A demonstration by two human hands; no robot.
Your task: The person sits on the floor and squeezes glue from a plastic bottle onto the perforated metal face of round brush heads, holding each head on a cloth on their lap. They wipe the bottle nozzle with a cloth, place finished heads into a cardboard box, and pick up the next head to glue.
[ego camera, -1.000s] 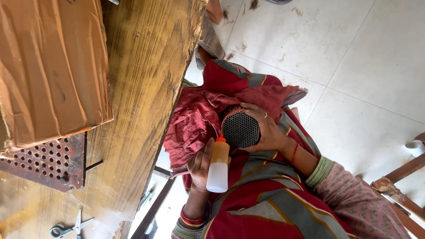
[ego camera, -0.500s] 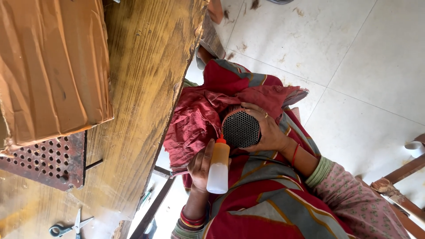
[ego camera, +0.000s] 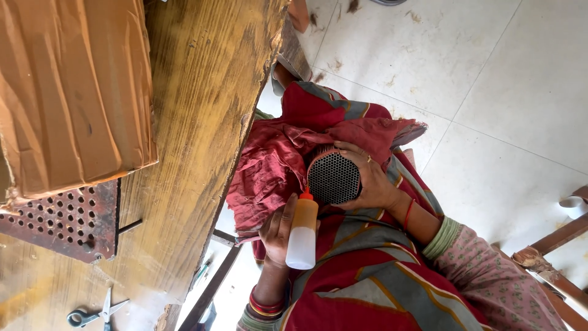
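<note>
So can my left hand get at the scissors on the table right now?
Not readily. The left hand is full, its fingers round the squeeze bottle over the lap. The scissors lie uncovered on the wooden table, so nothing else blocks them.

A black honeycomb-meshed round part (ego camera: 334, 178) sits beside a translucent squeeze bottle (ego camera: 302, 233) with amber liquid and red tip, over a crumpled red cloth (ego camera: 269, 168), with the yellow-brown grained bench (ego camera: 202, 122) at nine o'clock.
</note>
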